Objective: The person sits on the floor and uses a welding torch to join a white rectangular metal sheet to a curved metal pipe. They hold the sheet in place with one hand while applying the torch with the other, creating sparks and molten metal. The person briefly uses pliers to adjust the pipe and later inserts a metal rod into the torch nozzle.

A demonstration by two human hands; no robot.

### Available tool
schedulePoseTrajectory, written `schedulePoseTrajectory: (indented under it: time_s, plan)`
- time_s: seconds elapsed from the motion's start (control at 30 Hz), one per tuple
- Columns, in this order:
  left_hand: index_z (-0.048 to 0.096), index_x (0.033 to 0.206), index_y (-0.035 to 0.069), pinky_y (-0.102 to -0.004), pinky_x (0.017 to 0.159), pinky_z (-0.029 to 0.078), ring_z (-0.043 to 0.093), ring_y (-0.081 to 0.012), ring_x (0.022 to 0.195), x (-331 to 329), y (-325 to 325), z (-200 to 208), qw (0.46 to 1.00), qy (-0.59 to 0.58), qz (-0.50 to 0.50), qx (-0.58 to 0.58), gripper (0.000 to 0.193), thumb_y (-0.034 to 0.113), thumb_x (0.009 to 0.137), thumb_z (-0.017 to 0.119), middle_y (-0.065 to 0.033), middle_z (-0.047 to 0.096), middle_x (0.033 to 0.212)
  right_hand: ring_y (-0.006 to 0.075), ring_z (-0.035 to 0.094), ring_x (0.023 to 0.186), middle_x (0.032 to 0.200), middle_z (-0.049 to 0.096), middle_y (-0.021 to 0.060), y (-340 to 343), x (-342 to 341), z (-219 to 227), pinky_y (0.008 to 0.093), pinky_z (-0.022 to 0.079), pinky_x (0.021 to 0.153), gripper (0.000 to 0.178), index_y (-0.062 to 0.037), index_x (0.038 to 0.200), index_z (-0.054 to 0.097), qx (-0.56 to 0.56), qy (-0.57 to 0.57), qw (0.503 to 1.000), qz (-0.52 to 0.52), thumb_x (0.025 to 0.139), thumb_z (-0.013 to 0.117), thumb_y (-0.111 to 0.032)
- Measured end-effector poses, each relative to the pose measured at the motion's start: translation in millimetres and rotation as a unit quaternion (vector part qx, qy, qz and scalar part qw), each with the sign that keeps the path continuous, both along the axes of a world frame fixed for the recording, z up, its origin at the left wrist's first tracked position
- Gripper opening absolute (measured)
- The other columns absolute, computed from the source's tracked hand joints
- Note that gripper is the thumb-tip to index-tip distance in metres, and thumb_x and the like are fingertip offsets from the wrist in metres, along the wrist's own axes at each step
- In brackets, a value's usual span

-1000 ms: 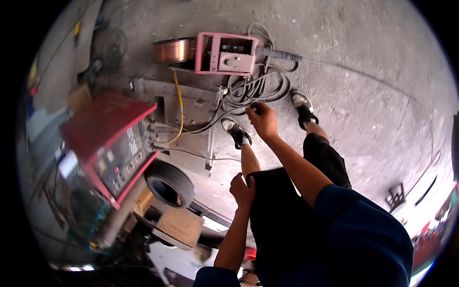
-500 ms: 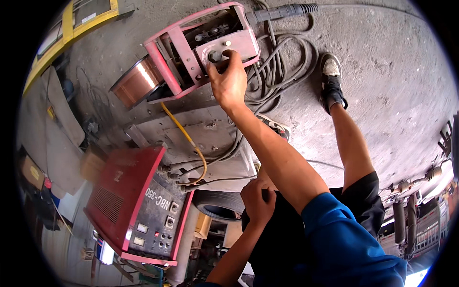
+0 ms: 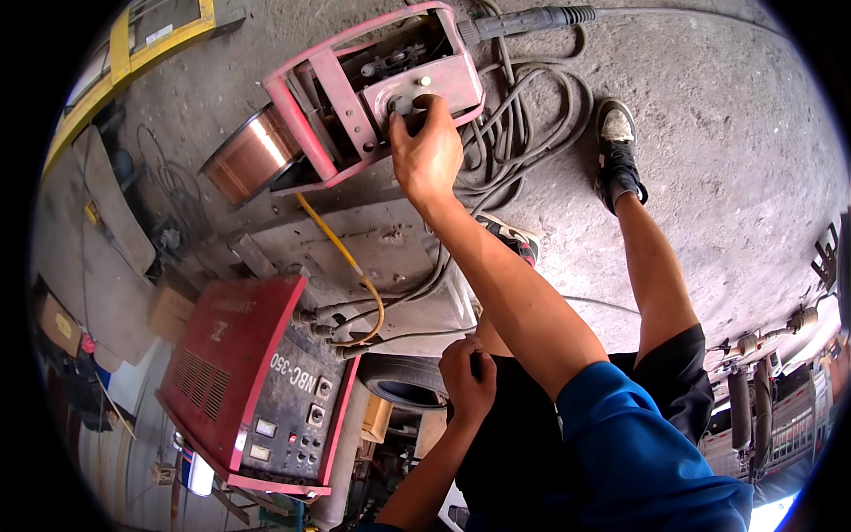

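My right hand (image 3: 425, 146) reaches to the grey front panel (image 3: 443, 82) of a pink-red wire feeder lying on the floor. Its thumb and fingers are closed around a dark control knob (image 3: 395, 105), which they partly cover. A small pale knob (image 3: 425, 81) sits beside it. On the feeder's left end is a spool of copper-coloured wire (image 3: 253, 155). My left hand (image 3: 470, 379) is loosely curled near my knee, well away from the feeder, with no object visible in it.
A red welding power source (image 3: 235, 355) with switches and meters stands at lower left, joined by a yellow hose (image 3: 332, 238) and dark cables. Coiled cables (image 3: 523, 133) lie right of the feeder, near my shoe (image 3: 616, 151). A tyre (image 3: 403, 377) and a yellow frame (image 3: 124, 49) are nearby.
My right fingers have shifted slightly and come closer together around the knob. My left hand has moved a little to the left. The feeder has stayed in place.
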State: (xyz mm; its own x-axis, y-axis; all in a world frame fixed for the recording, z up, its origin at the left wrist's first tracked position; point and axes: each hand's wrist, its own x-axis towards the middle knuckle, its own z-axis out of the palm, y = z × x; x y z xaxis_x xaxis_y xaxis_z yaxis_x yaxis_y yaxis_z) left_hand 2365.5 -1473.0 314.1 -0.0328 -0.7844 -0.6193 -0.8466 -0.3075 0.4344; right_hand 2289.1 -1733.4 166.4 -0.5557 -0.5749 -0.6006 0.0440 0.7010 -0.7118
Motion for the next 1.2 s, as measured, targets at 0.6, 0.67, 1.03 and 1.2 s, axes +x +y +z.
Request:
schedulePoseTrajectory:
  time_s: [0.6,0.67,1.03,1.2]
  plan:
    - [0.054,0.099,0.004,-0.0416,0.086,0.039,0.054,-0.0313,0.095,-4.0,-1.8,0.4,1.000,0.002,0.014,-0.008,0.021,0.008,0.079,0.059,-0.0122,0.058,0.097,0.0402,0.060,0.083,0.087,0.062,0.0217,-3.4,0.4,-1.0,0.0448,0.046,0.075,0.037,-0.0014,0.108,0.052,0.009,0.002,1.000,-0.005,0.080,0.063,-0.023]
    - [0.054,0.098,0.004,-0.0418,0.086,0.039,0.055,-0.0315,0.095,-6.2,-4.0,0.7,1.000,0.009,0.011,-0.019,0.021,0.008,0.079,0.059,-0.0123,0.058,0.097,0.0368,0.061,0.082,0.086,0.062,0.0194,-2.4,-3.4,3.2,0.0424,0.047,0.075,0.041,-0.0020,0.109,0.051,0.009,-0.012,1.000,-0.013,0.078,0.066,-0.024]
    - [0.055,0.103,0.001,-0.0515,0.085,0.040,0.051,-0.0420,0.100,-68.1,-6.4,3.4,0.987,-0.071,-0.124,-0.069,0.041,0.031,0.077,0.066,-0.0223,0.055,0.105,0.0377,0.058,0.092,0.102,0.058,0.0217,169.6,-229.7,150.6,0.0433,0.048,0.079,0.048,-0.0029,0.112,0.049,0.135,0.030,0.987,0.076,0.077,0.069,-0.029]
    - [0.055,0.115,0.003,-0.0546,0.086,0.040,0.052,-0.0431,0.101,-157.1,-75.7,25.5,0.974,-0.054,-0.129,-0.179,0.058,0.047,0.079,0.063,-0.0230,0.057,0.111,0.0307,0.064,0.086,0.091,0.066,0.0179,296.7,-453.6,257.1,0.0375,0.051,0.077,0.034,-0.0015,0.095,0.063,0.200,0.208,0.948,-0.136,0.075,0.068,-0.029]
